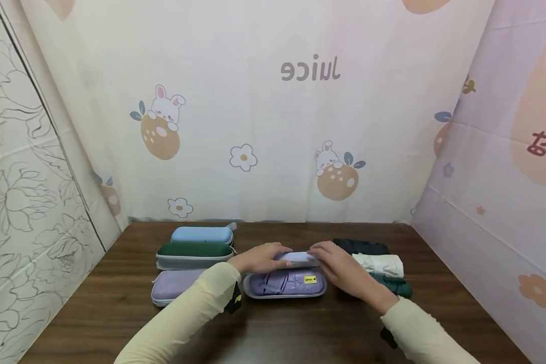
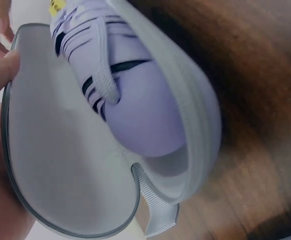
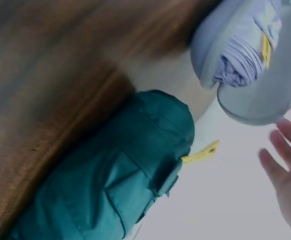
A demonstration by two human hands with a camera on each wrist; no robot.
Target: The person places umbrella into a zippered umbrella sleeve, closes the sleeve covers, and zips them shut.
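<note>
A lavender zip case [image 1: 250, 293] lies unzipped in the middle of the table, its lid [image 2: 60, 130] raised at the far side. Inside it is a folded lavender umbrella [image 1: 286, 283] with a yellow label and a strap. My left hand [image 1: 263, 257] grips the left part of the lid, thumb on the inner edge and fingers behind. At the lid's right end is my right hand [image 1: 341, 267]; its fingers [image 3: 285, 140] look fairly straight and spread, close to or touching the rim. A ribbed grey tab [image 2: 160, 215] joins lid and base at one end.
On the left lie a light blue case [image 1: 202, 234], a dark green case [image 1: 193, 250] and another lavender case [image 1: 175, 284]. To the right are folded umbrellas: black [image 1: 361, 246], white [image 1: 382, 265] and dark green [image 3: 115, 170]. A patterned curtain [image 1: 255, 111] hangs behind the table.
</note>
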